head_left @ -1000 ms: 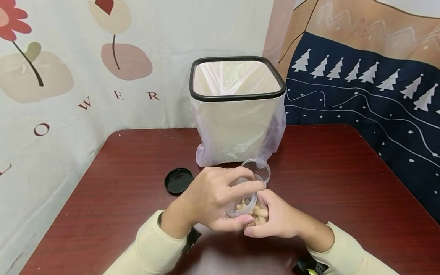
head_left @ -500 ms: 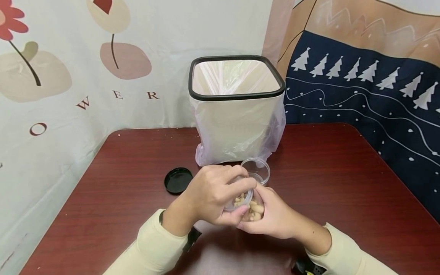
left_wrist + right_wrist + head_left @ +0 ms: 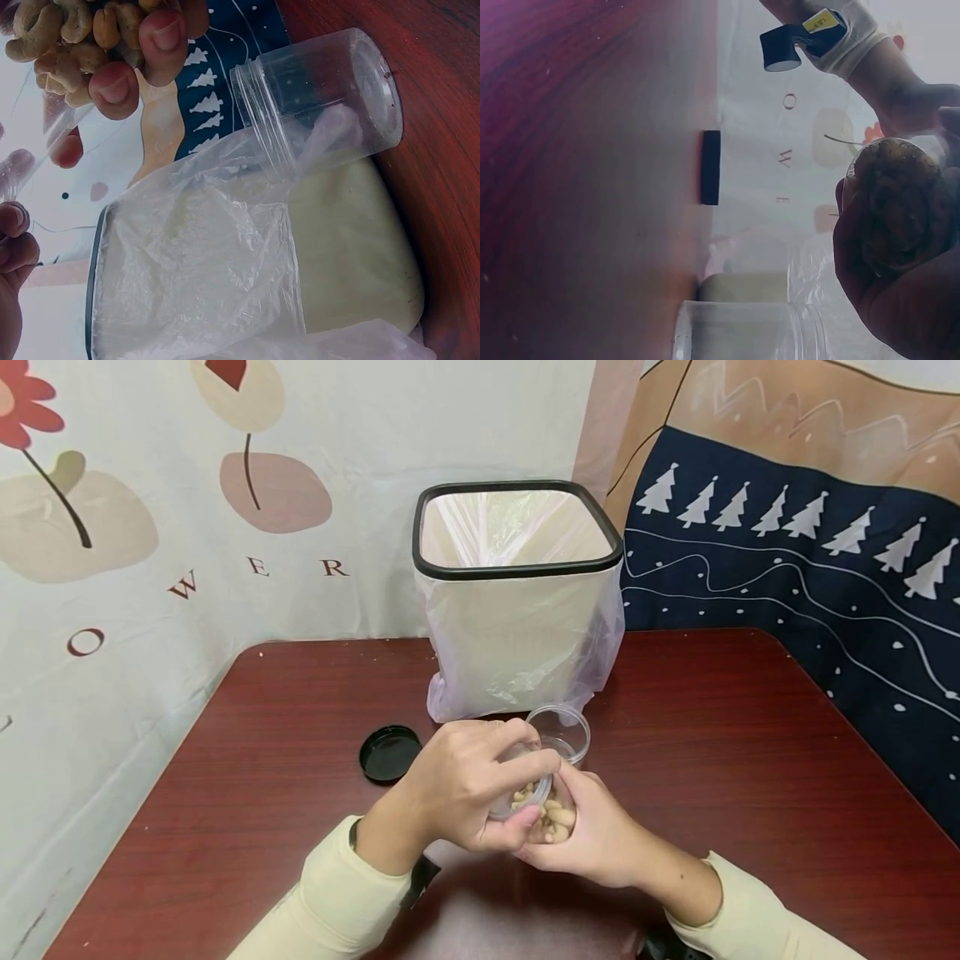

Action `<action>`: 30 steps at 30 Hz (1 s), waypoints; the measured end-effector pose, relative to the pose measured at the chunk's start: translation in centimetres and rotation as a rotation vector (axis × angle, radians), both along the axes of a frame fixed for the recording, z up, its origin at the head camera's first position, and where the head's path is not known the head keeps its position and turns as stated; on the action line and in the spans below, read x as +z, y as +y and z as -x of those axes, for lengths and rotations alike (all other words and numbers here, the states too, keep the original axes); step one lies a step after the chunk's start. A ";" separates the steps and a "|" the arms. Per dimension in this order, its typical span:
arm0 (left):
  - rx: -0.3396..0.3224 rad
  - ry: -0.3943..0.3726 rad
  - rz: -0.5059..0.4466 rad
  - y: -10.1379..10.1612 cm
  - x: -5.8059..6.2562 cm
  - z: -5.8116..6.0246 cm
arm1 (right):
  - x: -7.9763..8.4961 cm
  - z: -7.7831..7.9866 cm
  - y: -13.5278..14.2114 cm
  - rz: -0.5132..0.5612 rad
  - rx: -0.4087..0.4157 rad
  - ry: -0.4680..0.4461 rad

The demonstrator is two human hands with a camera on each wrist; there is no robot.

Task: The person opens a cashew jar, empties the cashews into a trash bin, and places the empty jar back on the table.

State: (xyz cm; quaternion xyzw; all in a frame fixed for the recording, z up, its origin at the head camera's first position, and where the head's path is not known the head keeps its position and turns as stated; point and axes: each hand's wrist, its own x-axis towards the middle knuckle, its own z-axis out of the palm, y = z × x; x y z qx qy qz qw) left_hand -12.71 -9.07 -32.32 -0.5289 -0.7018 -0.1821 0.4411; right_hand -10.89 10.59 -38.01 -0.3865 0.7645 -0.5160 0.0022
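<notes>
A clear plastic jar (image 3: 536, 827) with cashews (image 3: 71, 52) inside is held tilted above the near part of the table. My right hand (image 3: 603, 822) grips its body, fingers wrapped around the side. Curled over the rimmed end of the clear plastic, my left hand (image 3: 468, 789) has its thumb below and its fingers above. Whether that rimmed end is a separate clear piece, I cannot tell. Just behind the hands stands a second clear jar (image 3: 330, 97), uncovered and without visible contents. To the left of the hands, a black lid (image 3: 390, 754) lies on the table.
A pale waste bin (image 3: 517, 643) with a black rim and thin plastic liner stands behind the second jar. The dark red table (image 3: 315, 685) extends on both sides. Printed cloths (image 3: 765, 568) hang behind the table.
Both hands and the cashew jar have shifted slightly left within the last second, uncovering more of the second jar. During the latest half second they hold almost still.
</notes>
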 end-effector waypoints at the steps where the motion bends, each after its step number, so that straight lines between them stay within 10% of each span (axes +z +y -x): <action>1: 0.002 0.001 -0.002 0.0 0.0 0.0 | 0.0 0.0 0.0 -0.001 -0.002 0.001; 30: -0.004 0.033 -0.023 0.1 0.0 -0.1 | -0.3 -0.5 -0.3 0.010 -0.082 0.069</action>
